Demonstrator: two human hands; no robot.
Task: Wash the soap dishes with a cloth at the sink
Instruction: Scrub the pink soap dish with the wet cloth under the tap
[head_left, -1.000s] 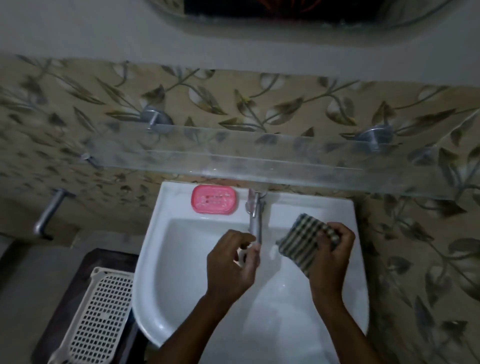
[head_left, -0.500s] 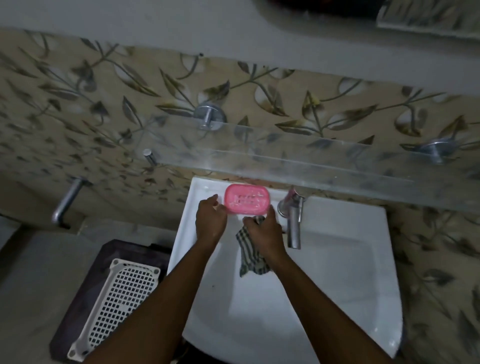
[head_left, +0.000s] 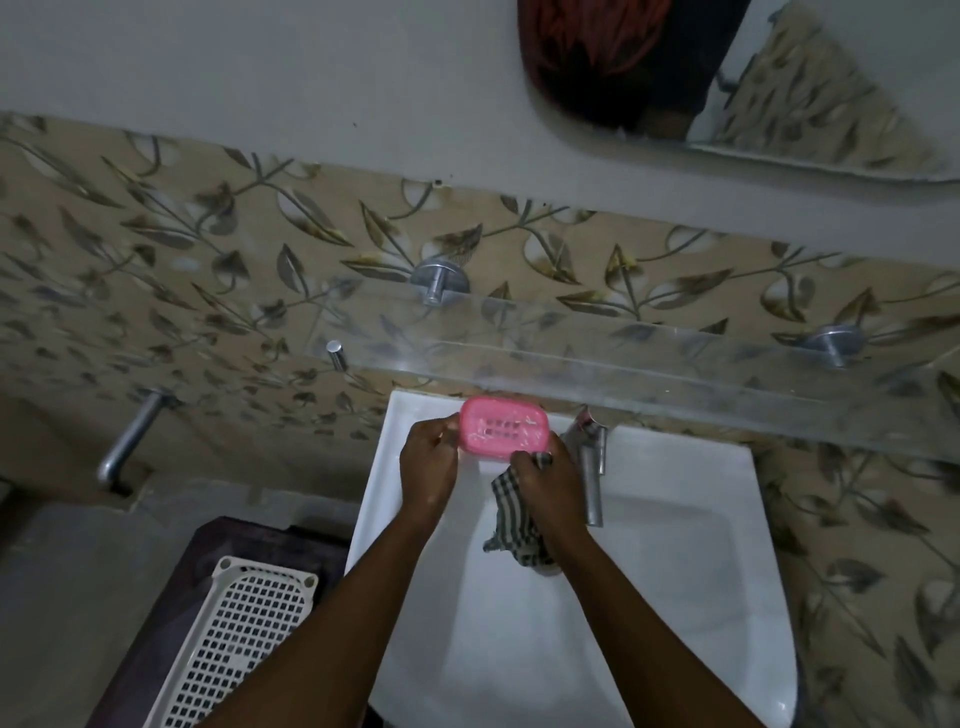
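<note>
Soap dish: the pink soap dish (head_left: 504, 427) is seen at the back left of the sink, just under the glass shelf, its slotted face turned up; whether it is lifted off the rim cannot be told.
Left grip: the left grip (head_left: 428, 470) is curled round the dish's left end, and the dish is grasped there.
Right grip: the right grip (head_left: 545, 488) is clenched round the checked cloth (head_left: 511, 525) and is set against the dish's near right corner.
Cloth: most of it is left hanging below the right grip, over the basin.
Sink: the white sink (head_left: 675, 467) is fixed against a leaf-patterned tiled wall (head_left: 208, 260).
Tap: a metal tap (head_left: 592, 483) is mounted at the back rim, just right of the right grip.
Shelf: the glass shelf (head_left: 649, 369) is carried on round metal pegs.
Left of the sink: a white perforated tray (head_left: 234, 639) is laid on a dark counter (head_left: 171, 613).
</note>
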